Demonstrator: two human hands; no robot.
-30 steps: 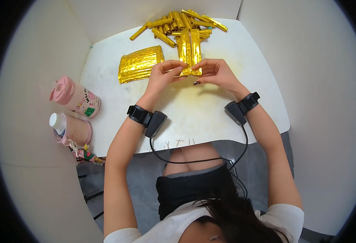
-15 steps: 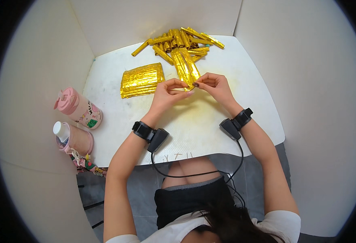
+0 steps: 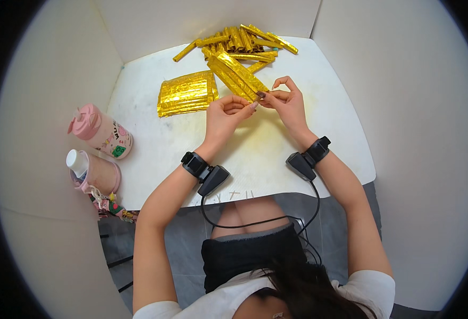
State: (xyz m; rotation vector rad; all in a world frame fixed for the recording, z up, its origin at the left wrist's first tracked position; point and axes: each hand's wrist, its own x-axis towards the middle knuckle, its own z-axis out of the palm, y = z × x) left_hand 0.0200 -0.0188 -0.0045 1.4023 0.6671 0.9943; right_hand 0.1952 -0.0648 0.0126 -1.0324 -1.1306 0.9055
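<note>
Diagonally, a folded strip of gold foil [image 3: 236,77] stretches away from a worker's fingertips, its long axis running from the near right end, pinched between the hands, to a far end at upper left. The strip lies ahead of both hands and angles across the front of the left hand [image 3: 224,118], whose thumb and fingers close on the near end's left corner. The right hand [image 3: 289,106] meets it there, thumb and fingers gripping the right corner with one finger raised, so that neither hand is plainly nearer. A lengthwise crease or gap marks the foil; whether its far end touches the pile of gold foil tubes [image 3: 237,42] behind it cannot be told.

Just left of the strip, a flat stack of gold foil sheets [image 3: 186,94] sits near the left fingers, narrowing the room on that side. Room for moving is widest to the right and toward the body, where the white counter [image 3: 324,143] runs out to its rounded right side and its near edge above the lap. Farther left, well apart from the hands, stand a pink-lidded tumbler [image 3: 105,133] and a pink cup [image 3: 105,175], close to the side wall [image 3: 48,159].
</note>
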